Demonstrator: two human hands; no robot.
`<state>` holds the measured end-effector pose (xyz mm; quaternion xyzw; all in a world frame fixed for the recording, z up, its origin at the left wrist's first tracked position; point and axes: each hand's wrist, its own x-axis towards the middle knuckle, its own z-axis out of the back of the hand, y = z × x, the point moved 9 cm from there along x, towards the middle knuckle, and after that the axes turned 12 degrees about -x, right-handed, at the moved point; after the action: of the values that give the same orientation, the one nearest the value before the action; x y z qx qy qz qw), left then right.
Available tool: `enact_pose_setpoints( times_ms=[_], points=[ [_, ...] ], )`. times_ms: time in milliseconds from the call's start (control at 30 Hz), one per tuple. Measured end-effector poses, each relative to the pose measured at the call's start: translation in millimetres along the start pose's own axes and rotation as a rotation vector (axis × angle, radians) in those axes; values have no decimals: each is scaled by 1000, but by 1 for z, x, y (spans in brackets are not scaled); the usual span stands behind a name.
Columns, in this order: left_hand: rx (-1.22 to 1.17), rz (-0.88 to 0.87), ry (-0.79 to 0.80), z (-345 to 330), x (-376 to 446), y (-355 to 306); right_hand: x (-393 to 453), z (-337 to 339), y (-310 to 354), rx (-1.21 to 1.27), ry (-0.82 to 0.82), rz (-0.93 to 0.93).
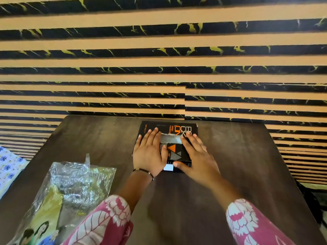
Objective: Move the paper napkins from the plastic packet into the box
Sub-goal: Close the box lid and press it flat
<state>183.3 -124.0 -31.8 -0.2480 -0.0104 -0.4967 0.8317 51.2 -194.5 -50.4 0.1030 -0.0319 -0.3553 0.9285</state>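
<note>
Both hands lie flat on top of the black cardboard box with orange and white print, which sits near the far edge of the dark brown wooden table, about the middle of that edge. The left hand is spread open, palm down, on the left part of the lid, and the right hand is spread open the same way on the right part, with its thumb at the near edge of the box. Neither hand pinches anything. Between the fingers a torn grey-white slot shows in the lid; I think paper napkins are in there, but I cannot tell for sure. The crinkly clear plastic packet with yellow-green print lies at the near left corner of the table, well apart from the box, and it looks flat and mostly empty. It looks like the person is pressing the box shut or smoothing it, so the job seems almost done. To do this well, push down softly and evenly with both palms, keep the box from sliding toward the wall, and do not squash the napkins or rip the slot more. The table is smooth, dark and bare around the box. Behind it stands a wall with tan and black marble-look stripes. A white cloth with blue flowers shows past the left edge.
</note>
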Motion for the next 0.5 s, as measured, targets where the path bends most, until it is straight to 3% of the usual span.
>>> enact_pose_setpoints(
  times_ms=[200, 400, 500],
  points=[
    [-2, -34, -20, -16, 72, 12, 73, 0, -16, -3, 10, -72],
    [8, -87, -95, -16, 92, 15, 97, 0, -22, 25, -22, -69],
    [11, -56, -21, -21, 92, 15, 99, 2, -21, -38, 8, -51]
  ],
)
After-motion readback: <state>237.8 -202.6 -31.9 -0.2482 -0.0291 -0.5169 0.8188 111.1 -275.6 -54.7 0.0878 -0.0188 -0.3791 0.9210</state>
